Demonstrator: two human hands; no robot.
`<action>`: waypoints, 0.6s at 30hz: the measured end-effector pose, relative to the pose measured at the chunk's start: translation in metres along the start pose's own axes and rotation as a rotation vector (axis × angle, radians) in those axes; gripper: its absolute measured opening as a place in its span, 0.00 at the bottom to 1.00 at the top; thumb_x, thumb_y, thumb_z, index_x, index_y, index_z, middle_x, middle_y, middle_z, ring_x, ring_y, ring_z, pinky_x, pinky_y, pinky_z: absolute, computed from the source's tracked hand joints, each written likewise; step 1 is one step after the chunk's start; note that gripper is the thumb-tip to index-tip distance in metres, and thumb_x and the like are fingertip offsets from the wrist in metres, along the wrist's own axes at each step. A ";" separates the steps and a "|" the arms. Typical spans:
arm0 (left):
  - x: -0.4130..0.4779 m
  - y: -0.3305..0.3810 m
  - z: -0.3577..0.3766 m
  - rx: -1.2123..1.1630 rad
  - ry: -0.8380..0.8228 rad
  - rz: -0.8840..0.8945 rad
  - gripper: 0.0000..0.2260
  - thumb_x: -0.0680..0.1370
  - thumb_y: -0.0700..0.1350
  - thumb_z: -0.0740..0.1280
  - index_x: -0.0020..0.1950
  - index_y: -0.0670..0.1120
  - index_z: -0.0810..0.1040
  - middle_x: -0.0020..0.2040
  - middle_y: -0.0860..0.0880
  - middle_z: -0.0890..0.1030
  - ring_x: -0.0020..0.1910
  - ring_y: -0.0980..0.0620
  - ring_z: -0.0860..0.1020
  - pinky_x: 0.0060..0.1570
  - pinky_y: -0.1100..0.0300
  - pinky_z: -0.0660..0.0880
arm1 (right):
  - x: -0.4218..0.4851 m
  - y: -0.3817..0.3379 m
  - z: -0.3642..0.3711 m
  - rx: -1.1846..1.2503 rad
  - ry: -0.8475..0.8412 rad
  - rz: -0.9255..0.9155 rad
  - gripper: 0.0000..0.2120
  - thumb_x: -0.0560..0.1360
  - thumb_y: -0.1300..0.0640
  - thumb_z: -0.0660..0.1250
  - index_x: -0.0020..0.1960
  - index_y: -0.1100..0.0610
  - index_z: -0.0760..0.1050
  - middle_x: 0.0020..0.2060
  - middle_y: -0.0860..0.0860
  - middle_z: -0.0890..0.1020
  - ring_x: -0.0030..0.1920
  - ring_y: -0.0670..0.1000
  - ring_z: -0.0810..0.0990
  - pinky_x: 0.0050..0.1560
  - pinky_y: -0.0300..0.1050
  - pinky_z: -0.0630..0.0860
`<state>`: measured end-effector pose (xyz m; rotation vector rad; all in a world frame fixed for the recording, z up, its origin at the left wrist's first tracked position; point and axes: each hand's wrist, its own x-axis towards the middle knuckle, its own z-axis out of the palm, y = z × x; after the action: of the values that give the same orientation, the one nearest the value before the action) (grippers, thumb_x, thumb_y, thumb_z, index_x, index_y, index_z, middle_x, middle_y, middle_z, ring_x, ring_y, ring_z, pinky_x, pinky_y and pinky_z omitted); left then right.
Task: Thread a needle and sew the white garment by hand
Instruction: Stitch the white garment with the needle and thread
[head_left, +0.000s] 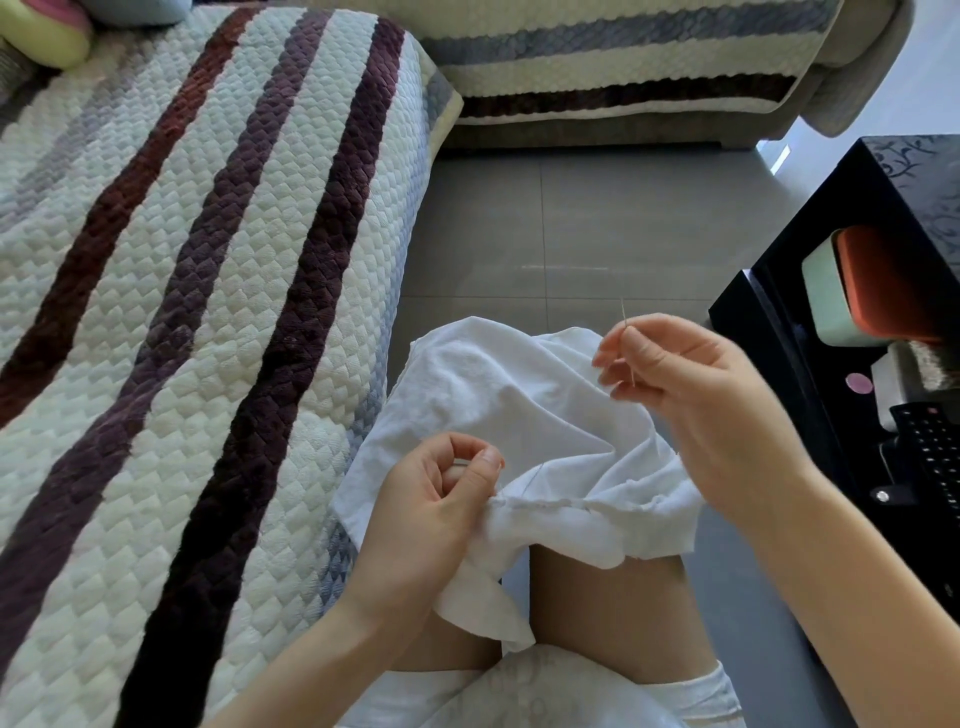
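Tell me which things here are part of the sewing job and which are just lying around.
In the job:
white garment, gripped at its seam by the left hand
needle, pinched by the right hand

Lying about:
striped sofa cover
black table
remote control
orange-and-pale box
cushion

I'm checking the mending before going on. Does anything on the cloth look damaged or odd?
The white garment has a raw, frayed edge near the right hand, which pinches the needle, and the seam beside the left hand looks puckered. Nothing else stands out.
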<state>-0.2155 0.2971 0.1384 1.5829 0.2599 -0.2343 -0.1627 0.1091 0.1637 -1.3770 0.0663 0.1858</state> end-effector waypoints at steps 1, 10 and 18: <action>0.000 0.000 0.000 0.004 -0.006 -0.005 0.06 0.77 0.42 0.65 0.41 0.42 0.77 0.28 0.47 0.73 0.27 0.57 0.69 0.26 0.69 0.68 | 0.004 -0.004 -0.005 -0.005 0.035 0.035 0.07 0.68 0.54 0.67 0.40 0.57 0.80 0.37 0.51 0.82 0.40 0.48 0.79 0.46 0.40 0.78; -0.002 -0.002 0.000 0.032 -0.002 -0.003 0.06 0.77 0.42 0.66 0.40 0.44 0.77 0.24 0.52 0.71 0.24 0.58 0.67 0.25 0.69 0.66 | 0.059 -0.014 -0.060 0.585 0.202 0.247 0.05 0.67 0.69 0.66 0.37 0.60 0.73 0.25 0.47 0.66 0.22 0.44 0.61 0.23 0.35 0.60; -0.003 0.000 -0.001 0.069 0.015 0.056 0.06 0.76 0.44 0.66 0.40 0.44 0.77 0.24 0.55 0.72 0.24 0.60 0.68 0.26 0.70 0.66 | 0.019 0.018 -0.027 -0.632 -0.463 0.107 0.12 0.72 0.50 0.69 0.55 0.47 0.81 0.29 0.54 0.64 0.32 0.49 0.64 0.35 0.40 0.61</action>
<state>-0.2185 0.2977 0.1389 1.6583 0.2203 -0.1898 -0.1457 0.0879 0.1383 -1.9237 -0.3325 0.6522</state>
